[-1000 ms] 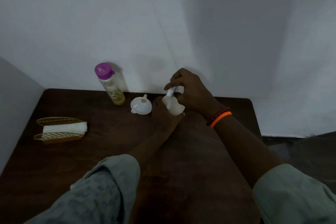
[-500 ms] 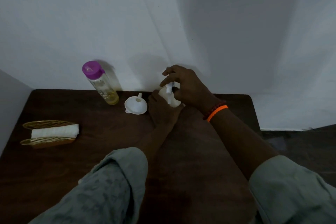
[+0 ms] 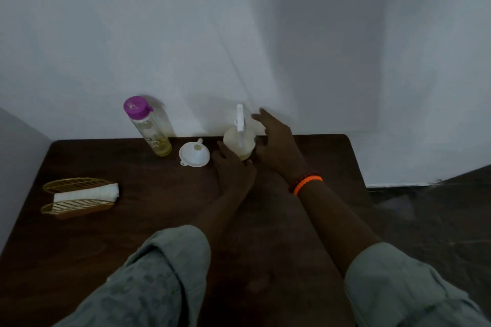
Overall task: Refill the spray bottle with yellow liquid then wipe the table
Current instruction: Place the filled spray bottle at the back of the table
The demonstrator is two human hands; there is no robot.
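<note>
A: Item one, far left: a gold wire holder (image 3: 77, 198) cradling a folded white cloth (image 3: 86, 193). Why there?

B: Well apart from the liquids, so likely parked dry until the wiping step.

A: Item two: a clear bottle with a purple cap (image 3: 147, 125), upright at the table's back edge, a little yellow liquid at its base.

B: The supply. Cap on, so nothing is pouring.

A: Item three: a white funnel (image 3: 194, 154), just beside that bottle, resting on the table (image 3: 119, 233) and not in any neck.

B: Laid within reach between source and target. It sits idle now.

A: Item four: the left hand (image 3: 233, 170).

B: It lies low against the near side of the spray bottle (image 3: 239, 143), apparently steadying the base. How tightly the fingers close cannot be told; they are hidden behind the hand.

A: Item five: the spray bottle itself.

B: Upright near the back edge, white trigger head seated on top, pale yellowish contents low inside.

A: Item six: the right hand (image 3: 279, 146), orange band (image 3: 308, 184) at the wrist.

B: Fingers spread, holding nothing, just beside the bottle and clear of the trigger head. By judgement, refilling looks finished and the cloth is next.
</note>
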